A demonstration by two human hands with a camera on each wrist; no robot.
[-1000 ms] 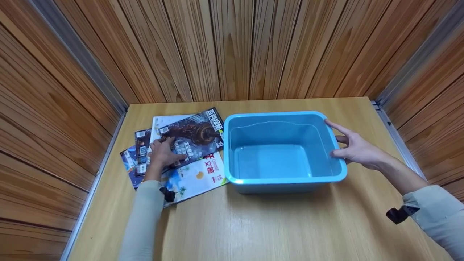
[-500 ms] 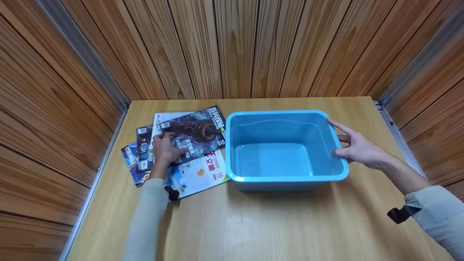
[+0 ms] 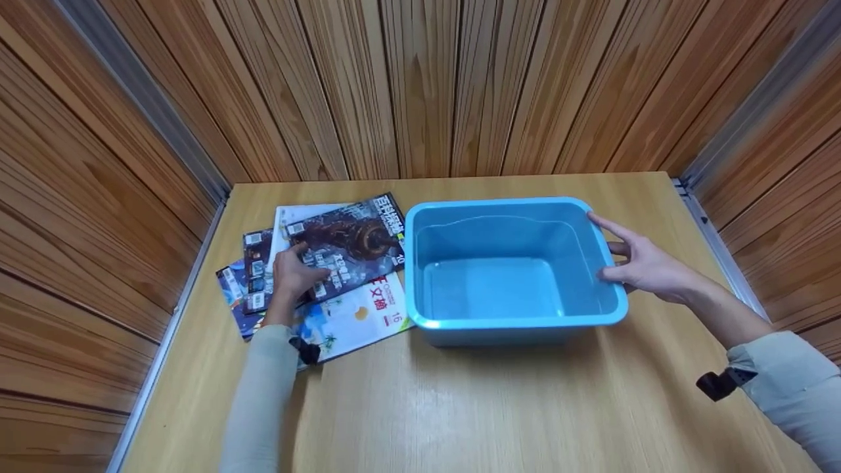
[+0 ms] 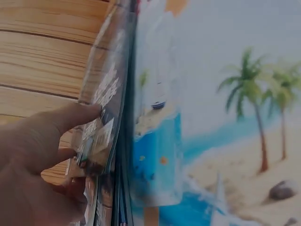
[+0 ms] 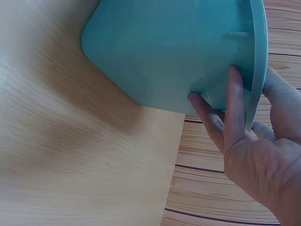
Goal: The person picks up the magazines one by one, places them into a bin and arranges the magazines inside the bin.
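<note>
Left hand point(image 3: 294, 271): fingers curled at the near-left edge of the dark-covered magazine point(image 3: 346, 244), thumb point(image 4: 70, 118) on the cover and fingertips tucked under the page edges, pinching it; the wrist view shows that edge raised a little off the palm-tree magazine point(image 3: 355, 317) beneath. The dark-covered magazine tops a fanned pile lying just left of the blue tub point(image 3: 509, 325), its long axis slanting away and rightward toward the tub, right corner almost touching the rim. Right hand point(image 3: 644, 266): at the tub's right wall, thumb over the rim, fingers point(image 5: 233, 108) straight and flat against the outer wall, steadying rather than clasping. Tub stands upright, nothing inside, on the wooden table point(image 3: 473, 407), mid-table. The left hand is far the nearer to the pile; the tub's opening lies directly to its right.
</note>
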